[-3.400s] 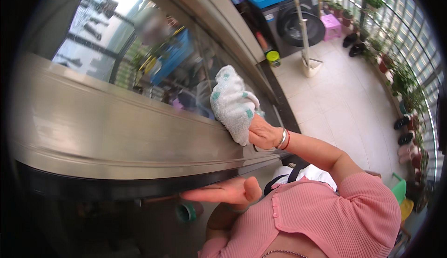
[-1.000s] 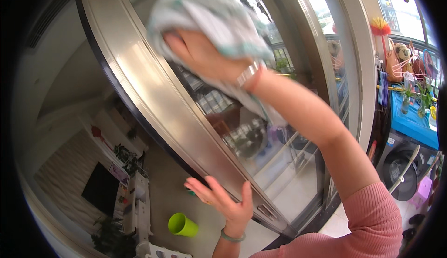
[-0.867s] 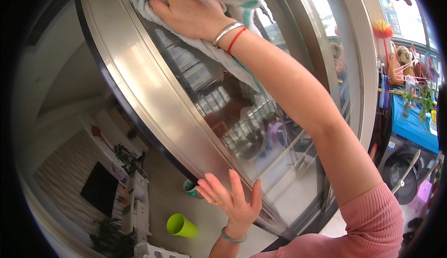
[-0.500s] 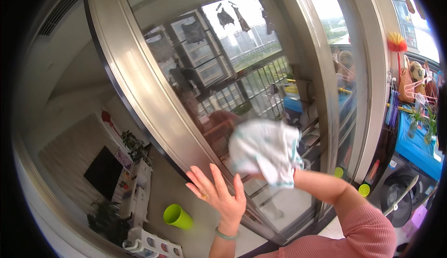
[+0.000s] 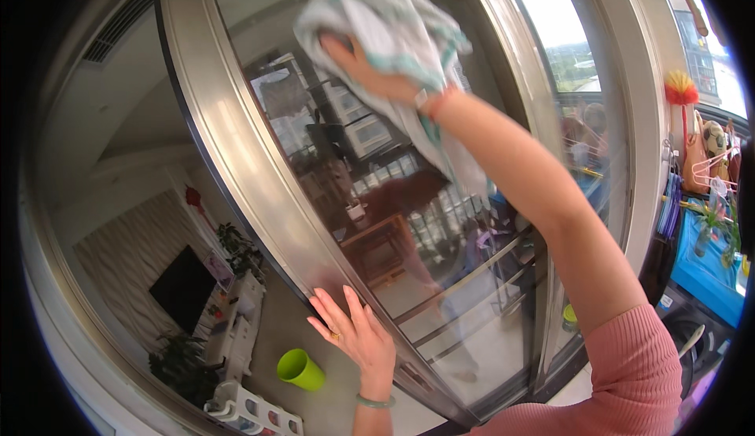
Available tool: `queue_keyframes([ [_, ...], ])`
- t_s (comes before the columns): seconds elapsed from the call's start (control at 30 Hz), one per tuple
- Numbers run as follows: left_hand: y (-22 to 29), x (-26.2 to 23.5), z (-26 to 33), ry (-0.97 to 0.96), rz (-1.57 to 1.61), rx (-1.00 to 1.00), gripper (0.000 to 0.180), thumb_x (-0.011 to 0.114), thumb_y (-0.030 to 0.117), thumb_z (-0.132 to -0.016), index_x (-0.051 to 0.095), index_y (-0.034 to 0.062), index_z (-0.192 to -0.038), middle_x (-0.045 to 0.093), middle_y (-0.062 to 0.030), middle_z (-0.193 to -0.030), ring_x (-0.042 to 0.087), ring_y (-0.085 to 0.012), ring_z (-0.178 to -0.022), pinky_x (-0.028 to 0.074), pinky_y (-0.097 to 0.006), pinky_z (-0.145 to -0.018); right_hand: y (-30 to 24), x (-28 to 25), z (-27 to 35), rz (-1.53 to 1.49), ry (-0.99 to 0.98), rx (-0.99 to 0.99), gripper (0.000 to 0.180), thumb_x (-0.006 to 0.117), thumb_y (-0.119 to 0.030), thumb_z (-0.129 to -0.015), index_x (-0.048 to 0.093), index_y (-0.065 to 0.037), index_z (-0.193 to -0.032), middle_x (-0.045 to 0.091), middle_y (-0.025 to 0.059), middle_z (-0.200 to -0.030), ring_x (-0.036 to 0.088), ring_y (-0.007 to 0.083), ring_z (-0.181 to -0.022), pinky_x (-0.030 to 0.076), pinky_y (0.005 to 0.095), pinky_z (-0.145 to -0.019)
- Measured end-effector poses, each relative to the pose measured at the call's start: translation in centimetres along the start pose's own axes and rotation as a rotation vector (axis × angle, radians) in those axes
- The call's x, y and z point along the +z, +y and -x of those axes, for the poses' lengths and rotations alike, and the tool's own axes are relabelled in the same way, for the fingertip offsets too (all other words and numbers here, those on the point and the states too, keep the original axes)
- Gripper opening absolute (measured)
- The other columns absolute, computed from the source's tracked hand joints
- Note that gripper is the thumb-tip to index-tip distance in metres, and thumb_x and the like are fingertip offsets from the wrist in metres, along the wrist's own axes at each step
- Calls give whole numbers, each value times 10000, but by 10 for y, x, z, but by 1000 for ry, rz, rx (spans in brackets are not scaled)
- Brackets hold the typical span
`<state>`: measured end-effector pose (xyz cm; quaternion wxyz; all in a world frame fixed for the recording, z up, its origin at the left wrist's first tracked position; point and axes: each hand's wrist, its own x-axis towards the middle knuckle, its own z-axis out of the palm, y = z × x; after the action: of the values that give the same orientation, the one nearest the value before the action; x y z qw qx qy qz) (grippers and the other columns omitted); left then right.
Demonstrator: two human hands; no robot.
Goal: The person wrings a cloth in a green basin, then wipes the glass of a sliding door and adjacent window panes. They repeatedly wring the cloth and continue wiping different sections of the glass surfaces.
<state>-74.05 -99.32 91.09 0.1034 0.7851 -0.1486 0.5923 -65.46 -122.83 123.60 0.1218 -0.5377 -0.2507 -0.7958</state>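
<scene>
A glass sliding door with a metal frame (image 5: 263,192) fills the middle of the view. High on its glass pane (image 5: 440,294), my right hand (image 5: 373,70) presses a white cloth with teal stripes (image 5: 393,23). The cloth is bunched around the fingers, hides some of them, and hangs down past the wrist; it is slightly blurred. My right arm is stretched up across the pane. Lower down, my left hand (image 5: 360,338) rests against the door frame's edge, its fingers straight and a little apart, with nothing in it.
Left of the door are a green bin (image 5: 300,369), a white rack (image 5: 248,414), a potted plant (image 5: 182,364) and a television (image 5: 182,288). A washing machine (image 5: 700,342) under a blue cover (image 5: 704,267) stands at the right, near a red-yellow duster (image 5: 680,90).
My right hand has moved the cloth from the lower part of the glass up to its top, the arm now extended. My left hand has shifted slightly left, staying by the frame.
</scene>
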Motion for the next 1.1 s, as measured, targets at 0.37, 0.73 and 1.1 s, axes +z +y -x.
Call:
queue_keyframes([
  [0.37, 6, 5, -8, -12, -17, 25, 567, 500, 314, -1018, 364, 53, -1503, 199, -238, -1604, 192, -408, -1486, 88, -574, -1176, -75, -113, 158, 18, -273, 84, 635, 698, -364, -863, 513, -61, -1389, 510, 186, -1399, 454, 369, -1323, 337, 490, -1120],
  [0.73, 3, 9, -6, 1, -14, -9, 581, 543, 274, -992, 366, 50, -1498, 199, -231, -1605, 180, -403, -1489, 84, -584, -1176, -87, -149, 232, 10, -509, 229, 681, 659, -408, -884, 464, -74, -1445, 402, 161, -1515, 346, 332, -1420, 210, 471, -1191],
  [1.1, 11, 10, -1, 39, -57, -19, 529, 515, 251, -1011, 397, 36, -1479, 220, -229, -1599, 192, -412, -1482, 91, -574, -1182, 39, -35, -6, 136, -272, 380, 580, 457, -526, -970, 505, -81, -1340, 648, 245, -1151, 605, 426, -1077, 454, 471, -956],
])
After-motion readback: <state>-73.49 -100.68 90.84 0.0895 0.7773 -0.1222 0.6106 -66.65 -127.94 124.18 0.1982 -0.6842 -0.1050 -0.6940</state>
